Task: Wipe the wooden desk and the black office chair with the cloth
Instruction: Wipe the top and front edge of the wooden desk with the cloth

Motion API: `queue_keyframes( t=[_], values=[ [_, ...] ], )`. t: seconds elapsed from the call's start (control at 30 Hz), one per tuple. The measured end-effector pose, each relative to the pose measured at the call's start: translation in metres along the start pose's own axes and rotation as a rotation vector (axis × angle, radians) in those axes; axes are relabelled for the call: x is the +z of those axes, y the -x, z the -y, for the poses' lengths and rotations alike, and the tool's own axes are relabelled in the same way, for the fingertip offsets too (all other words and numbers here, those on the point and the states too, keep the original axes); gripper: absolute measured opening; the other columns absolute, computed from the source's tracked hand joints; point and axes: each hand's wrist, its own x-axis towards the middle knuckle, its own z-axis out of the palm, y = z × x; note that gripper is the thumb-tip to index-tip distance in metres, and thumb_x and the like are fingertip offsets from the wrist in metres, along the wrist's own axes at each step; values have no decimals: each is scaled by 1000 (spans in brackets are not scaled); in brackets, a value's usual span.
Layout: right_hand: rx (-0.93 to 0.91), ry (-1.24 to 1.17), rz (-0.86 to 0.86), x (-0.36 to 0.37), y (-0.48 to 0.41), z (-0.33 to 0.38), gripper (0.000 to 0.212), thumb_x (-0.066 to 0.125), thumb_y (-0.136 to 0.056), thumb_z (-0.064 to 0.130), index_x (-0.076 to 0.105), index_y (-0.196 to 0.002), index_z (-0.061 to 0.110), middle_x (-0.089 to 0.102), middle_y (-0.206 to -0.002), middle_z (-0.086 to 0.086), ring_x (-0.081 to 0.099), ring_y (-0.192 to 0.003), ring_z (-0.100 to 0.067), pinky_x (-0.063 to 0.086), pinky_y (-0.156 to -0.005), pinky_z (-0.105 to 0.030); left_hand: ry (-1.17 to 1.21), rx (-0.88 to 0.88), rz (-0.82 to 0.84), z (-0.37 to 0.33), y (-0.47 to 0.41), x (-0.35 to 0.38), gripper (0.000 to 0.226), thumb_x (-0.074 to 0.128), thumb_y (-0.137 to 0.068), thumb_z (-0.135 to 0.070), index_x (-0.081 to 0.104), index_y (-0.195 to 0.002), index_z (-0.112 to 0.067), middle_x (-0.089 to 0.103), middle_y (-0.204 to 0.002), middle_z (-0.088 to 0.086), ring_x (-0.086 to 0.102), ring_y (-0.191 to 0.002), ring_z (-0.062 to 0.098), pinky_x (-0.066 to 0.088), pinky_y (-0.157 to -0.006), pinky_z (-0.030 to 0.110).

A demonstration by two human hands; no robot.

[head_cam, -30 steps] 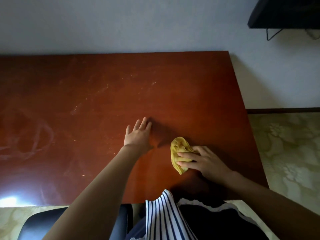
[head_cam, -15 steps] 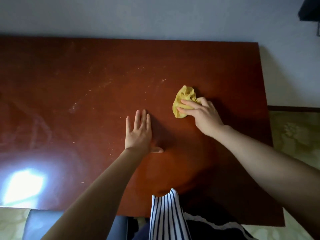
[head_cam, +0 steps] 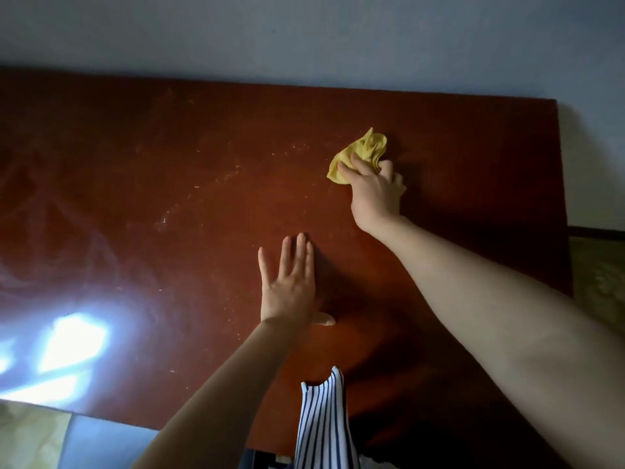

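The right hand (head_cam: pixel 375 194) presses the crumpled yellow cloth (head_cam: pixel 363 150) onto the table (head_cam: pixel 169 198) at 1 o'clock, fingers curled over it. The left hand (head_cam: pixel 289 286) lies flat near the centre, fingers straight and close together.

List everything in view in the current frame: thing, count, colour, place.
desk: 1, reddish-brown wood, fills most of the frame
cloth: 1, yellow, crumpled, far right part of the desk
specks: many, pale, scattered across the desk's middle
glare: 1 patch, white, near left of the desk
wall: 1, pale grey, behind the desk
floor: patterned, greenish, right edge
office chair: 1, dark greyish, bottom left, partly in view
striped garment: 1, white and blue, bottom centre
left hand: flat on the desk
right hand: holds the cloth
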Motion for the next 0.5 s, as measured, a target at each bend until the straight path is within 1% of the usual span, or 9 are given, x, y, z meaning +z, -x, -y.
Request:
queue_keyframes(
  t=[0.1,0.2,0.3,0.37,0.4,0.43,0.47,0.5],
  values=[
    [-142,17,14,7,19,1,60,32,-96,2,36,-144,36,28,-154,10,30,-127,-30,27,-101,-40,14,-5,19,1,0,-1,133,48,-65,-82,-30,-140,-5,-29,-154,10,-24,-143,29,-17,-104,63],
    [-246,43,32,11,46,-3,59,30,-96,3,35,-145,36,28,-155,10,31,-125,-30,27,-100,-40,-14,-3,33,0,2,-4,133,47,-65,-83,-27,-142,-4,-28,-155,11,-23,-143,29,-15,-105,63],
    [-292,58,77,16,79,-9,59,26,-96,5,34,-145,37,26,-155,11,30,-125,-29,25,-102,-40,-45,-3,43,-1,5,-10,132,48,-66,-83,-23,-144,-4,-24,-156,12,-21,-143,29,-14,-106,64],
    [-303,67,84,18,102,-13,63,18,-92,6,36,-144,36,28,-154,11,33,-125,-30,27,-103,-42,-65,0,45,-1,7,-14,131,48,-67,-82,-21,-145,-3,-22,-156,13,-21,-144,30,-13,-107,64],
    [-305,68,62,18,114,-13,65,15,-89,6,42,-142,33,34,-152,9,38,-122,-32,31,-101,-44,-78,0,52,-1,7,-16,131,49,-67,-82,-20,-146,-2,-21,-156,14,-20,-144,30,-12,-107,64],
    [-309,61,14,18,127,-12,66,16,-86,6,52,-135,30,45,-145,7,47,-114,-34,38,-95,-46,-100,3,60,-1,8,-18,132,49,-67,-82,-19,-146,-1,-19,-157,15,-19,-144,30,-12,-107,64],
    [-308,43,-72,17,142,-11,63,20,-84,5,63,-125,27,56,-135,5,55,-103,-35,45,-87,-46,-138,16,62,-2,8,-21,132,50,-67,-82,-16,-146,1,-15,-157,17,-17,-145,30,-12,-107,64],
    [-319,25,-146,20,154,-11,58,25,-84,5,70,-115,26,63,-126,4,60,-94,-34,50,-79,-45,-189,32,65,-3,7,-24,132,51,-67,-82,-11,-147,2,-10,-158,18,-16,-145,31,-12,-106,65]
  ],
)
